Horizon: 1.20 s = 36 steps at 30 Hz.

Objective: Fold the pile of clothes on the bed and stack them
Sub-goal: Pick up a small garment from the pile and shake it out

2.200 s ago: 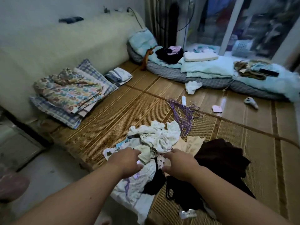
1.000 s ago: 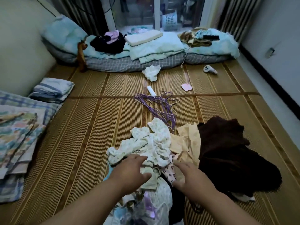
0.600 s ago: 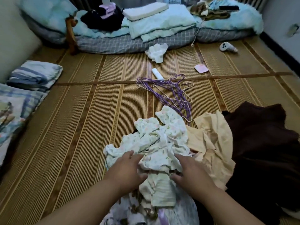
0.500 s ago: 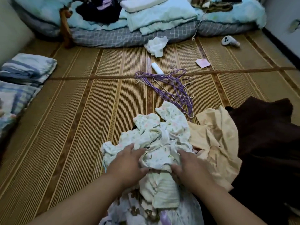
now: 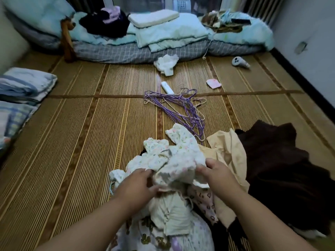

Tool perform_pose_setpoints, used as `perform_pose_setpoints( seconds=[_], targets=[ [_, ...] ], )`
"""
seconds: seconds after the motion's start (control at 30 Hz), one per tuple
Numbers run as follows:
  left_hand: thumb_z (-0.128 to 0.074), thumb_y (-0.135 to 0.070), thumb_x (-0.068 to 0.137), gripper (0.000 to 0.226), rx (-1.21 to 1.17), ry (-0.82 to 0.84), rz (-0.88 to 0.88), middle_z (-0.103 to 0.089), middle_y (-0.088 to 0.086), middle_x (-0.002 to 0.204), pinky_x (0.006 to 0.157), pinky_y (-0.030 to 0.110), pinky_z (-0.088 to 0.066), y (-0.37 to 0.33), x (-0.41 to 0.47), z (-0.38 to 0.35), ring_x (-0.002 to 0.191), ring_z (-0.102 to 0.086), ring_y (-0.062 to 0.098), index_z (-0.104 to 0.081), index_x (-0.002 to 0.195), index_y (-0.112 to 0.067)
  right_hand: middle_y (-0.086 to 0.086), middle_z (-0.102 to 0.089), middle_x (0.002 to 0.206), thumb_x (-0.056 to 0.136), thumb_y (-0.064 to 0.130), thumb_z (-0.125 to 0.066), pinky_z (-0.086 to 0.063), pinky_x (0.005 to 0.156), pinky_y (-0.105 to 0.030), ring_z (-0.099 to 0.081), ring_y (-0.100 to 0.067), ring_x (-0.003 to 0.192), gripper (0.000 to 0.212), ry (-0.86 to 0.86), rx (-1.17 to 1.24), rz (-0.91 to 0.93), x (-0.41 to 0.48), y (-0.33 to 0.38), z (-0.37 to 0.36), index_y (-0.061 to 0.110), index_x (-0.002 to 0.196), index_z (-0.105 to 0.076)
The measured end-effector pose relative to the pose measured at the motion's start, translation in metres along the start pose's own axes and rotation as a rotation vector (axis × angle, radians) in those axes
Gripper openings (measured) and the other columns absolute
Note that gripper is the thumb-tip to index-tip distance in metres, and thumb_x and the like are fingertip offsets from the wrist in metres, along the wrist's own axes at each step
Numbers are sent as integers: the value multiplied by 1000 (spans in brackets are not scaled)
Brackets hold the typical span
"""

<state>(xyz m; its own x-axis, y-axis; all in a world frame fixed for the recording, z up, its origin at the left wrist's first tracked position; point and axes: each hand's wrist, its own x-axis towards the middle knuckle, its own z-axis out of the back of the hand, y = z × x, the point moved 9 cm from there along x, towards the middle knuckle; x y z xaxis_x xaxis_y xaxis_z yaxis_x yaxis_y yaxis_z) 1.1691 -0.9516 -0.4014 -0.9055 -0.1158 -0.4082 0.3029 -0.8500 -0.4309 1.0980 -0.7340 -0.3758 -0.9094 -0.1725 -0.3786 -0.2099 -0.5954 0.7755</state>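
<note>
Here both hands are closed on cloth: the left hand (image 5: 137, 185) and the right hand (image 5: 216, 173) each pinch a bunched fold of the pale printed garment (image 5: 181, 156), which tops the pile of clothes (image 5: 163, 238) at the near edge of the bed mat (image 5: 81, 124). Lifted while tangled, it likely drags the beige garment (image 5: 230, 153) along, or a sleeve snags the purple hangers (image 5: 181, 109) just beyond.
</note>
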Motion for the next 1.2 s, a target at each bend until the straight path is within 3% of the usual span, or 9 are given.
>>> perform_pose_setpoints(
  seconds=[0.1,0.2,0.33,0.47,0.57,0.67,0.9,1.07,1.2],
  targets=[
    [-61,-44,84,27,-24,-6,9,-61,-6,108,81,33,-49,-14,-22,34,94,-56,10,-63,104,-26,-14,-72,90,90,20,-59,-52,79,-45,-66,-34,83,15,-4,169,44,-25,54,43,9,89,-69],
    [-63,-45,86,56,-57,10,-4,-48,-6,142,105,31,-39,-35,-49,69,127,-46,11,-49,137,-27,-12,-67,81,90,20,-59,-48,71,-43,-59,-26,73,16,15,207,127,-54,120,85,7,86,-66],
    [-67,-48,83,68,-176,-10,-155,-40,-8,148,107,28,-34,-104,-94,134,133,-40,9,-39,143,-35,-6,-64,77,92,24,-61,-45,69,-39,-57,-22,72,17,84,156,239,-100,203,128,11,83,-66],
    [-74,-49,73,67,-521,59,-390,-59,-14,130,101,39,-46,-198,-150,200,118,-55,5,-47,134,-44,4,-72,90,93,34,-58,-56,73,-37,-69,-16,83,14,166,78,325,-150,263,153,28,90,-71],
    [-77,-31,75,48,-711,24,-474,-72,-5,105,90,42,-55,-249,-182,241,100,-68,10,-59,119,-29,33,-66,81,94,36,-56,-52,67,-10,-63,14,81,21,273,61,403,-192,299,161,54,89,-66],
    [-64,-21,88,7,-774,-79,-476,-73,4,87,81,47,-57,-272,-198,274,83,-71,22,-68,94,-21,19,-72,93,79,38,-71,-57,77,-22,-69,-1,89,33,288,55,463,-217,318,176,67,88,-58],
    [-49,-20,99,22,-999,-107,-384,-63,11,78,71,38,-46,-271,-212,316,71,-57,24,-64,94,-5,-13,-72,103,70,1,-76,-57,85,-47,-71,-25,91,53,299,110,379,-234,295,200,20,115,-58],
    [-48,-22,97,24,-1195,59,-336,-70,12,79,59,31,-58,-273,-217,322,66,-66,22,-62,104,-4,4,-62,67,87,44,-56,-39,45,-21,-50,-9,49,27,373,302,252,-232,269,182,39,114,-60],
    [-56,-32,81,47,-1204,140,-424,-69,18,92,67,38,-59,-284,-225,336,79,-67,29,-58,113,3,6,-56,59,97,28,-43,-37,36,-17,-45,-5,35,30,344,15,198,-224,263,155,29,78,-66]
  ],
)
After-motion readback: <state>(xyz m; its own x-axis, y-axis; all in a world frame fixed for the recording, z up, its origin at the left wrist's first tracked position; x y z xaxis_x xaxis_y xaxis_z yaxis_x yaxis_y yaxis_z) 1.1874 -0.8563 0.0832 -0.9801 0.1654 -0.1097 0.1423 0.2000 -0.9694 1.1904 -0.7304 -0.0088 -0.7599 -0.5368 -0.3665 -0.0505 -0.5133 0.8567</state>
